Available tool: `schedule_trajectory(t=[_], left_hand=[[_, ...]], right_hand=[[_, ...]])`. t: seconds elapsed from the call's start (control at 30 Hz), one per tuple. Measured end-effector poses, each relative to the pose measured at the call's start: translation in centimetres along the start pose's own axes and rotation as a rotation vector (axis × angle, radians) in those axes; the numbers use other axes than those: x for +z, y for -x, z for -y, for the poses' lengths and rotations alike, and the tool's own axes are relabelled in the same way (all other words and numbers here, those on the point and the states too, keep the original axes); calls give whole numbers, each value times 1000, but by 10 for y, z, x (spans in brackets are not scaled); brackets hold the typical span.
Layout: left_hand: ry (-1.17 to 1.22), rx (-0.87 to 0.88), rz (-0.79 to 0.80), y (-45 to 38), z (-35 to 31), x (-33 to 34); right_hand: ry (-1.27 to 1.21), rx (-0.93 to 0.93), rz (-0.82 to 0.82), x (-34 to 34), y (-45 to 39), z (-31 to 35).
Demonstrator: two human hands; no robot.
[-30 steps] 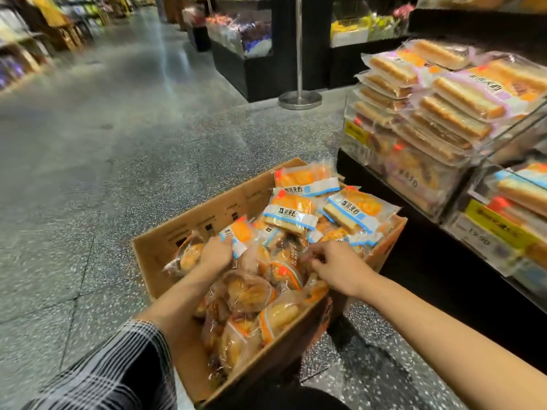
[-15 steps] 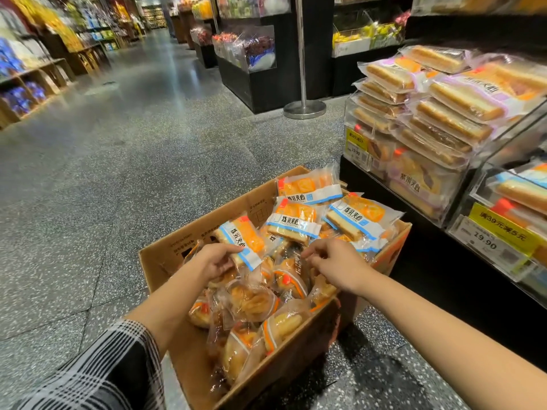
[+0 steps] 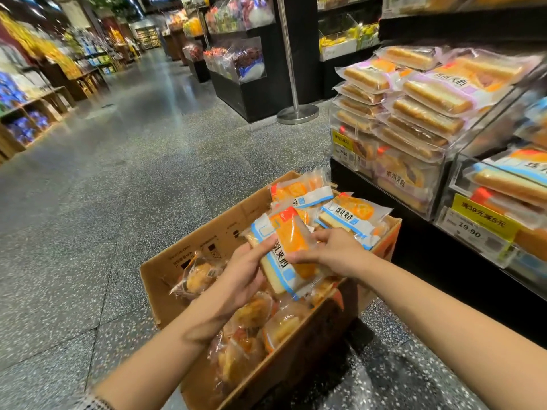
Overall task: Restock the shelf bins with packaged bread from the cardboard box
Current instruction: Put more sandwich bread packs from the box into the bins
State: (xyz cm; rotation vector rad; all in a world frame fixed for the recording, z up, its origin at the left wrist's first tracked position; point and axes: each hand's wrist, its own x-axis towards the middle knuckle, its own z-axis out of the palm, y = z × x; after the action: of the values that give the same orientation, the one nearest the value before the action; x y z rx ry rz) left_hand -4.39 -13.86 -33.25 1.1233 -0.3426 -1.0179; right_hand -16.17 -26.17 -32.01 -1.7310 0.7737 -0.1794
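Gripping a glossy, crinkled bread packet (image 3: pixel 288 255) from both sides, the left hand (image 3: pixel 245 270) and right hand (image 3: pixel 331 251) are holding it tilted just above the open cardboard box (image 3: pixel 207 238). Blue-and-white label and orange print are showing through the clear film around a pale rectangular slice. Half a second ago each hand was down among the packets; now both are meeting on this one, lifted. Rounder buns in clear wrap are lying under the forearms, partly hidden. Clear shelf bins (image 3: pixel 438 173) of stacked loaves are standing to the right, the nearer one cut off at the frame edge.
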Motion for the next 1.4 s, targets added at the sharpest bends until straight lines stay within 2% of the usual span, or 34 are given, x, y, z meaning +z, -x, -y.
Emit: schedule_trajectory(t=[0.1, 0.2, 0.27, 0.33, 0.4, 0.47, 0.6, 0.77, 1.07, 1.3, 1.4], left_hand=[[7, 20, 31, -1, 9, 8], [28, -31, 56, -7, 21, 4], [84, -74, 1, -15, 23, 0], [136, -91, -122, -27, 21, -8], [82, -86, -252, -44, 19, -18], [-25, -160, -309, -59, 17, -22], [-101, -392, -314, -84, 14, -13], [-144, -406, -403, -109, 19, 1], [-2, -370, -493, -110, 22, 8], [169, -90, -488, -102, 13, 11], [167, -49, -425, -97, 2, 18]], right_hand=[[-109, 6, 119, -15, 4, -4], [-166, 50, 247, -32, 12, -5], [-170, 86, 176, -42, 14, -5], [-76, 119, 0, -52, 12, -10], [15, 143, -150, -61, 10, -15], [-45, 165, -242, -64, 9, -19], [-198, 170, -263, -61, 9, -19], [-245, 190, -237, -55, 7, -23], [-243, 206, -231, -59, 22, -18], [-233, 233, -233, -65, 29, -15], [-251, 206, -241, -66, 35, -10]])
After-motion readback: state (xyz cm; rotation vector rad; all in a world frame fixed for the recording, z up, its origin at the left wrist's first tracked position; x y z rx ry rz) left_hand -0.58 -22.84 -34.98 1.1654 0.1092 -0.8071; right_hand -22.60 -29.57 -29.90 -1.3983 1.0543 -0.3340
